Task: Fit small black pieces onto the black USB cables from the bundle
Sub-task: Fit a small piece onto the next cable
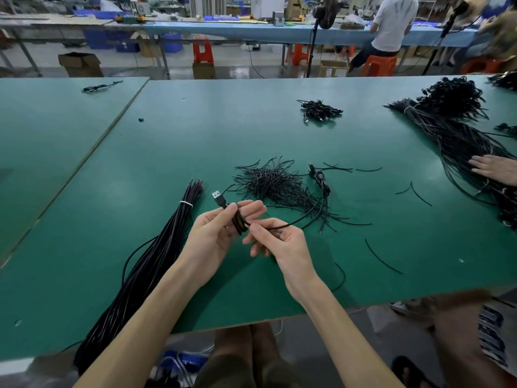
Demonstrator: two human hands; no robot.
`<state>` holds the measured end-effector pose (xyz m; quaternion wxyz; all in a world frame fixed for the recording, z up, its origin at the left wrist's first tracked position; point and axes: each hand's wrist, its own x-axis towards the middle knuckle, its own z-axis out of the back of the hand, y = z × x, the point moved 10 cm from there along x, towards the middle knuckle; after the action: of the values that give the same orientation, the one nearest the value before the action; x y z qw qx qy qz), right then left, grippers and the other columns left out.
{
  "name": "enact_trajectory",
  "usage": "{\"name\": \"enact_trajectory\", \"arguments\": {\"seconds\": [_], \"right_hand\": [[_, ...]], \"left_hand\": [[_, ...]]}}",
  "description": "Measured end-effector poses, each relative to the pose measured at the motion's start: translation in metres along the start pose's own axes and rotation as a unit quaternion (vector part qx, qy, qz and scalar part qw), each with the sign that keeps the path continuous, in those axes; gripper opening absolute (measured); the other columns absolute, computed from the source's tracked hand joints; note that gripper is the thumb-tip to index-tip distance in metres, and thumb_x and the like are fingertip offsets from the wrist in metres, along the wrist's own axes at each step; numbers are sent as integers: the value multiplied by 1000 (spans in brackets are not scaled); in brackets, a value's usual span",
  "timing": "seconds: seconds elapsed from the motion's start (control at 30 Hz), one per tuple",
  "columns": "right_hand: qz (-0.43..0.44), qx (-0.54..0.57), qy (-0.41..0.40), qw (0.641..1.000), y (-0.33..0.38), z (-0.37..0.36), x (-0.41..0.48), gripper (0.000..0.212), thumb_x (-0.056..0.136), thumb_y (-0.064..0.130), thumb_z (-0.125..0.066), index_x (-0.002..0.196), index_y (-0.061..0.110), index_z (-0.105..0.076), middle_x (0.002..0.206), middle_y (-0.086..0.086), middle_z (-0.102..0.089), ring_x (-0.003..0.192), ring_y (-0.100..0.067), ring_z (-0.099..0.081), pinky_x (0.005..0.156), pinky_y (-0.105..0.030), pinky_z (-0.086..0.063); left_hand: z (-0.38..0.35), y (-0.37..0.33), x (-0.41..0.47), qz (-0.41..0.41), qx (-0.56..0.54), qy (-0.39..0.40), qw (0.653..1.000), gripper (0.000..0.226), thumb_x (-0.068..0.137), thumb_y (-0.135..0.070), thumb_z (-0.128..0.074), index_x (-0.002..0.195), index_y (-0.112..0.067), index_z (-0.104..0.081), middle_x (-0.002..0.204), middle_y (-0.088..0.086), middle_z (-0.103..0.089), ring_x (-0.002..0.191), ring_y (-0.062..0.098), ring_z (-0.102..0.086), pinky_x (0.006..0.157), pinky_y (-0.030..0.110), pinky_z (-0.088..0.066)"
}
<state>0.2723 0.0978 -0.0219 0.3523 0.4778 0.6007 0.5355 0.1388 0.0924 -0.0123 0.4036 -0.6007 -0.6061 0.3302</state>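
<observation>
My left hand (215,233) grips a coiled black USB cable (239,222) just above the green table; its silver plug (216,196) sticks up past my thumb. My right hand (275,240) pinches the same cable's free length, which arcs away to the right. A tied bundle of long black cables (156,256) lies to the left of my hands. Behind my hands sits a heap of short thin black pieces (272,184), with one wound cable (321,182) beside it.
The green table (195,135) stretches wide. A small pile of finished cables (320,110) lies further back. A large cable bundle (461,144) runs along the right, with another person's hand (493,168) resting on it. Stray black pieces (383,257) lie near the front right.
</observation>
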Motion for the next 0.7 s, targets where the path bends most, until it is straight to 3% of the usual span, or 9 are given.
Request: {"name": "enact_trajectory", "arguments": {"seconds": [0.17,0.3,0.4,0.47,0.6,0.7], "right_hand": [[-25,40,-48,998,-6,10,-1,29,105,29,-60,96,5,-72,83,-15,-76,62,-19,-64,59,-24,-46],[-21,30,-18,999,-1,3,-2,54,108,44,-46,76,11,-73,71,-19,-73,52,-23,-62,51,-24,-42],[-3,1,21,1000,4,-6,-5,61,108,51,-43,72,12,-73,66,-18,-71,46,-23,-60,46,-23,-38],[21,0,7,1000,9,-4,-6,52,106,48,-47,79,11,-72,69,-14,-71,48,-22,-59,46,-21,-38],[59,-7,-46,997,14,7,-5,26,106,30,-57,96,7,-63,74,-8,-65,51,-18,-55,48,-18,-40],[36,-47,-69,996,7,10,-3,7,103,18,-62,105,11,-59,78,-3,-64,56,-17,-57,52,-19,-44]], "left_hand": [[15,-5,3,-1,-121,-79,989,26,96,-17,-59,100,-7,-82,112,12,-77,109,23,-73,89,26,-58],[31,-16,3,-35,-153,-127,980,25,94,-17,-60,100,-6,-81,108,10,-77,106,20,-74,90,25,-57],[33,-18,1,-66,-66,-145,985,22,102,-14,-54,110,1,-68,105,10,-78,104,22,-75,90,26,-57],[26,-23,-1,-97,54,-145,983,21,107,-10,-48,112,2,-65,103,12,-78,102,27,-75,92,29,-57],[-2,-23,-4,-147,302,-91,938,20,107,-2,-46,111,5,-64,97,1,-80,94,18,-77,90,24,-56],[-6,-19,-5,-129,298,-65,944,20,107,-2,-46,113,4,-64,102,0,-80,98,18,-76,91,22,-56]]}}
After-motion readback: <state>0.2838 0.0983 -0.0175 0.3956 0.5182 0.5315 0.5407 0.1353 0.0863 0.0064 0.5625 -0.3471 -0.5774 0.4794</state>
